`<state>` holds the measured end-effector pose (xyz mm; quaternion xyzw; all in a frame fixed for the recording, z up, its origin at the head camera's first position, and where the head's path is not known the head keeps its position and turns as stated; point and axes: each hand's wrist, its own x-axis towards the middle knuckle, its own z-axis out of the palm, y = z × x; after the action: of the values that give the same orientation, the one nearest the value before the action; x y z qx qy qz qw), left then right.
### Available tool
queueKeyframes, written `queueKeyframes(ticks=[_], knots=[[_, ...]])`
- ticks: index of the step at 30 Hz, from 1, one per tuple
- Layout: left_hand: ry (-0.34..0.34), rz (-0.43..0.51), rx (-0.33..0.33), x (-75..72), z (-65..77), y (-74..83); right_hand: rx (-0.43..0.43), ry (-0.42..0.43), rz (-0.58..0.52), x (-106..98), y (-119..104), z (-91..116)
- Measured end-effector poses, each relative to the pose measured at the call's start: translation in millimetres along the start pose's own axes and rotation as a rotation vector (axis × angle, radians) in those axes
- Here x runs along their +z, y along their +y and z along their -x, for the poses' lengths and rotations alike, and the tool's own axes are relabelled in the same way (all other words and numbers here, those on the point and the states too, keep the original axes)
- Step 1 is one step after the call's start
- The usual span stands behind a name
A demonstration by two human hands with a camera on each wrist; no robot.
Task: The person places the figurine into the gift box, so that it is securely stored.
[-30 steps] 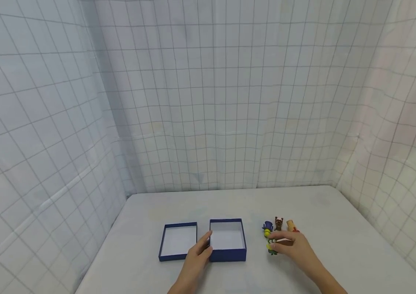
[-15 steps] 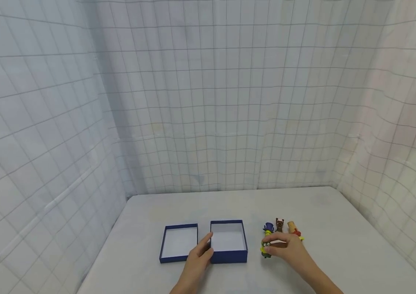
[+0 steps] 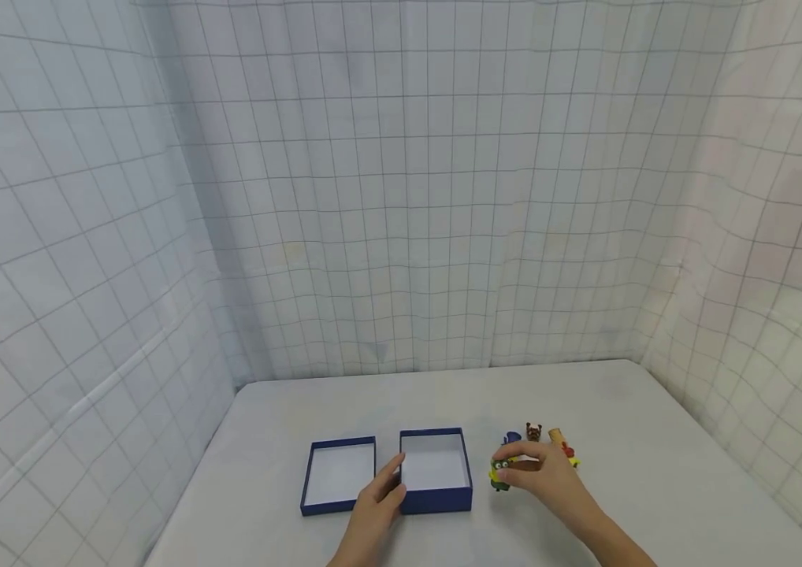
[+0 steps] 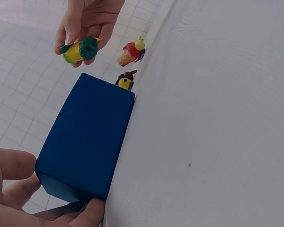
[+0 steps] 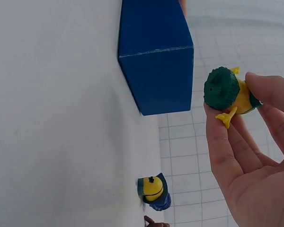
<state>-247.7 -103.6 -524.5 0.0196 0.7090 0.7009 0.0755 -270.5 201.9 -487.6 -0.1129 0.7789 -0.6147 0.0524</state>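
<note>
A: Right hand (image 3: 546, 476): free or full?

B: Full. Pinching the green-haired toy (image 5: 227, 90) between thumb and fingers, off the table (image 3: 486, 539), just beside the box (image 3: 436, 501) at three o'clock.

A: And the left hand (image 3: 375, 508)?

B: At eight o'clock on the box. Touching the side with fairly straight fingers, not wrapped round anything. Good for bracing; press lightly to avoid shoving the box towards three.

A: Best way to carry the toy?

B: Seemingly a carry towards nine o'clock, so lift well above the rim (image 3: 467, 459) before crossing. Mind the thin yellow arms, likely to snag. Pinch firmly without squeezing; probably easy to roll between the fingertips. Lower gently rather than drop.

A: Anything to avoid brushing?

B: From the held toy, the hatted toy (image 5: 154, 189) at half past twelve, partly hidden behind the fingers in the head view. Also the brown toy (image 3: 533, 431) near one and the cone toy (image 4: 128, 53) near two. Raise the wrist slightly there.

A: And the lid (image 3: 330, 508)?

B: At nine o'clock from the box, near the left hand. Leave alone.
</note>
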Motion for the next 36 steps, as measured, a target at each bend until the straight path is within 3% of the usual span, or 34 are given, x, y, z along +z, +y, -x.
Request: queueKeyframes(ticks=[15,23,30,36], knots=[[-0.001,-0.016,-0.016,4.6,-1.6,-0.8,-0.03,0.063,0.038,17,-12,-13],[0.002,-0.006,-0.015,1.7,-0.7,-2.8,-0.072,-0.013,0.062,28,-17,-22],[0.001,-0.013,-0.009,-0.3,0.3,-0.4,-0.125,-0.041,0.042,41,-19,-32],[0.001,-0.024,-0.024,-0.8,-2.3,0.6,-0.168,-0.056,0.09,50,-17,-41]])
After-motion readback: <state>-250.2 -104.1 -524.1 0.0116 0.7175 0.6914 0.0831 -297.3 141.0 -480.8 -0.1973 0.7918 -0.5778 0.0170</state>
